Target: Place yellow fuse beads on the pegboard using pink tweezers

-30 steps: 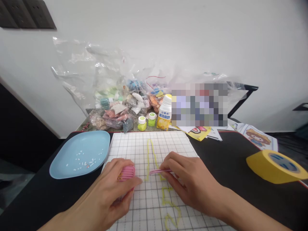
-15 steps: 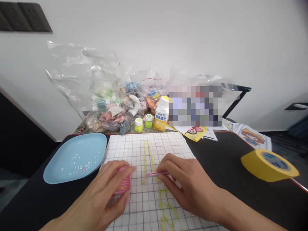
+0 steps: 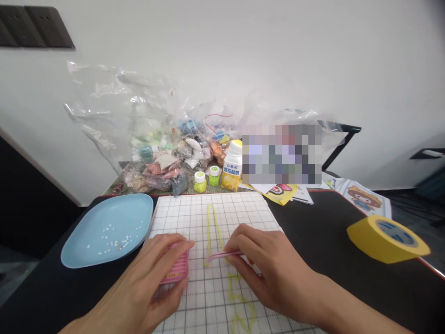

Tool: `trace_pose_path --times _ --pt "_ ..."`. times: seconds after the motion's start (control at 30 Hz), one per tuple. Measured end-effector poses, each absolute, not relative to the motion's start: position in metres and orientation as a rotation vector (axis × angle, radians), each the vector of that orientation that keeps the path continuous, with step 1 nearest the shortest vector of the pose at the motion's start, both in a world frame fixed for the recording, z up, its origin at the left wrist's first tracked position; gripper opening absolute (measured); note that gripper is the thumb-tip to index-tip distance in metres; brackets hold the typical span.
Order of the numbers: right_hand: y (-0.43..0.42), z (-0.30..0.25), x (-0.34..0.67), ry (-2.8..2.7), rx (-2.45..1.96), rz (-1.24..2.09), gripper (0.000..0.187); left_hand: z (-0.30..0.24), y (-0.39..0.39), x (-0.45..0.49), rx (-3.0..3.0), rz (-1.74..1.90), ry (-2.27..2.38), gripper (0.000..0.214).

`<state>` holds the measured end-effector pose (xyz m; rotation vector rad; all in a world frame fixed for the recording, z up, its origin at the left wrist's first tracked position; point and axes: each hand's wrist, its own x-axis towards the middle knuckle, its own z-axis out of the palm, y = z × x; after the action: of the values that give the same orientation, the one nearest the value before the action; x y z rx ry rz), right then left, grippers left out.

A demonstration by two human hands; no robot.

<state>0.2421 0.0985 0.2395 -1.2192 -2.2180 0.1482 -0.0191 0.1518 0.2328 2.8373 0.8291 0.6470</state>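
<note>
My left hand [image 3: 153,278] is closed around a small pink ridged bead tray [image 3: 178,268], which rests on the white gridded board [image 3: 184,211]. A few yellow beads show in the tray's lower grooves. Between the thumb and fingers of my right hand [image 3: 260,264] are pink tweezers [image 3: 222,254], pointing left. Their tips are at the lower left end of a yellow-green bead outline [image 3: 209,232] on the board. Whether a bead is between the tips is too small to tell. More of the outline curves below my right hand.
A blue plate [image 3: 86,222] with scattered white beads lies left of the board. Behind stand two small bead jars [image 3: 200,182], a yogurt bottle [image 3: 232,167] and plastic bags of beads [image 3: 160,167]. A yellow tape roll [image 3: 385,239] and a cartoon picture [image 3: 365,197] are at right.
The tweezer tips have dipped slightly lower at the left end of the bead outline. My left hand still holds the bead tray in nearly the same place.
</note>
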Motion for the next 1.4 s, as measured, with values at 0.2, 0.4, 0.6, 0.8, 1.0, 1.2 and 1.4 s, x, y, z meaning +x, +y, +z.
trace_pose_path --times 0.2,0.4,0.6,0.8,1.0,1.2,1.4 --pt "0.098 0.24 0.242 -2.241 -1.247 0.175 0.022 0.233 0.153 -0.018 2.869 0.651 0.84 0.044" --pt "0.099 0.239 0.242 -2.199 -1.22 0.149 0.019 0.233 0.152 -0.018 2.85 0.693 0.82 0.046" --pt "0.101 0.24 0.244 -2.015 -1.131 0.077 0.008 0.237 0.148 -0.016 2.765 0.681 0.804 0.049" --pt "0.1 0.239 0.244 -1.96 -1.127 0.13 0.007 0.236 0.144 -0.015 2.732 0.707 0.789 0.049" --pt "0.096 0.24 0.238 -2.03 -1.038 0.15 0.008 0.236 0.142 -0.017 2.81 0.75 0.729 0.043" --pt "0.089 0.239 0.232 -2.109 -1.039 0.241 0.008 0.244 0.14 -0.014 2.888 0.682 0.594 0.04" --pt "0.088 0.238 0.232 -2.12 -1.031 0.231 0.008 0.246 0.136 -0.008 2.753 0.743 0.554 0.031"
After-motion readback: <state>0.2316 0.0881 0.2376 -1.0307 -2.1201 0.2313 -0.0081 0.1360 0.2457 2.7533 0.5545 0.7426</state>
